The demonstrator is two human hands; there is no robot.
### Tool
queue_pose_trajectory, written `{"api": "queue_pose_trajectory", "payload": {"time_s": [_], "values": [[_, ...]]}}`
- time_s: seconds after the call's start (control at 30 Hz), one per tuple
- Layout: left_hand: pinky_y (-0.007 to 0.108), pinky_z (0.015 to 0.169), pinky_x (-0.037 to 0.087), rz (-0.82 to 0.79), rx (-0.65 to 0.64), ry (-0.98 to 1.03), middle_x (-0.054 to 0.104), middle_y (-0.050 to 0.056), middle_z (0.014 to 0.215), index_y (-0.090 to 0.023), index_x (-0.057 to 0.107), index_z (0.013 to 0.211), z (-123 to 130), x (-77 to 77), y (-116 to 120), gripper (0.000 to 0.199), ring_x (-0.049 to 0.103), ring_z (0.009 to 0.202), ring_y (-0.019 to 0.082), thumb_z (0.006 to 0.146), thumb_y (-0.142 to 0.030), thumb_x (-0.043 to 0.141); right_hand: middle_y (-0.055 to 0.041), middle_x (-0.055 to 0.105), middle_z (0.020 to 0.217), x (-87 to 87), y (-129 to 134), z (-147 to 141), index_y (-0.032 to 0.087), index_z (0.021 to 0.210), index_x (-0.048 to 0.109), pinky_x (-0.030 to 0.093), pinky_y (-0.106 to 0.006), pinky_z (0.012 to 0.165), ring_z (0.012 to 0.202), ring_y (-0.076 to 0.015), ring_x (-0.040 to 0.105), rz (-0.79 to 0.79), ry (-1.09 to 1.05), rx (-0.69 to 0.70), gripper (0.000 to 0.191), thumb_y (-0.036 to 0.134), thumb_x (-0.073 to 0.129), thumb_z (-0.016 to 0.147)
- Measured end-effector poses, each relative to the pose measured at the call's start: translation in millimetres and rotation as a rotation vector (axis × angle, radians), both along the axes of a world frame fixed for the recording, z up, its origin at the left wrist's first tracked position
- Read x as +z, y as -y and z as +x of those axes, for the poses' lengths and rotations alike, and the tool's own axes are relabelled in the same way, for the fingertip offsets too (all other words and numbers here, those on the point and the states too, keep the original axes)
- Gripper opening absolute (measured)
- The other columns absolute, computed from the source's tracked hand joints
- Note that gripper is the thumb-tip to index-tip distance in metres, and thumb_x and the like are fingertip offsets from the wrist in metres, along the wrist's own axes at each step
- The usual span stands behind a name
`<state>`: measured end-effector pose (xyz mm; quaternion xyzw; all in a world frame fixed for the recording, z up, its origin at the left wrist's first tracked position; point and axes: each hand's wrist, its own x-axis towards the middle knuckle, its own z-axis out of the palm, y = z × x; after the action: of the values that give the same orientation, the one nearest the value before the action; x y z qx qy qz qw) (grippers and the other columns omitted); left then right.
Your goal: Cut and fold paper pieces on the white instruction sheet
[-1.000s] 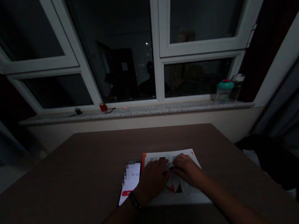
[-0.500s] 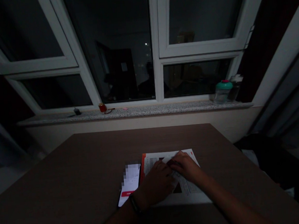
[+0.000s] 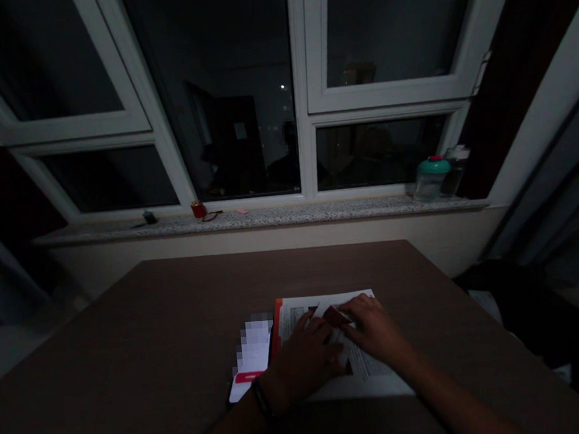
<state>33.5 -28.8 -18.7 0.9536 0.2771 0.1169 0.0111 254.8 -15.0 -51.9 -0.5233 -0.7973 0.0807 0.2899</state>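
A small sheet of folded paper point(image 3: 335, 316), dark red on one side and white on the other, lies over a printed magazine point(image 3: 378, 386) on the table. My left hand point(image 3: 305, 353), with a dark band at its wrist, holds the paper against the magazine from the left, its fingers bent over it. At the paper's right edge, the thumb and fingers of my right hand point(image 3: 375, 325) grip a corner. Part of the paper is hidden under my left hand. Left of the magazine lies a phone point(image 3: 256, 353) with a lit screen.
The brown table point(image 3: 187, 318) reaches toward a stone windowsill point(image 3: 279, 216). On the sill stand a red container point(image 3: 198, 209), a small dark object point(image 3: 149, 217) and a clear bottle with a green lid point(image 3: 431, 179). Another clear bottle point(image 3: 457, 167) is beside it.
My right hand has shifted slightly right and away from my left fingers. More of the paper's red face shows between the hands now.
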Motion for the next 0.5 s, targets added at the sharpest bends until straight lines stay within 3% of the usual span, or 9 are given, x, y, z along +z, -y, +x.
{"api": "queue_pose_trajectory", "payload": {"time_s": [0.17,0.5], "values": [[0.053,0.119,0.023,-0.012,-0.011,-0.011,0.060,0.006,0.126,-0.028,0.068,0.111,-0.4,2.6,1.9,0.028,0.045,0.132,0.027,0.090,-0.046,0.070,-0.0055,0.067,0.096,0.4,-3.0,-4.8,0.022,0.100,0.069,0.038,-0.039,0.089,0.097,-0.0245,0.055,0.000,0.058,-0.055,0.013,0.028,0.061,0.092],[0.056,0.116,0.023,-0.050,-0.004,0.002,0.059,0.005,0.128,-0.030,0.066,0.118,-3.0,-5.5,0.7,0.036,0.041,0.135,0.029,0.089,-0.052,0.068,-0.0040,0.068,0.092,3.4,-3.4,-13.6,0.022,0.096,0.070,0.037,-0.037,0.087,0.096,-0.0238,0.055,0.020,0.016,0.017,0.012,0.023,0.058,0.093]]}}
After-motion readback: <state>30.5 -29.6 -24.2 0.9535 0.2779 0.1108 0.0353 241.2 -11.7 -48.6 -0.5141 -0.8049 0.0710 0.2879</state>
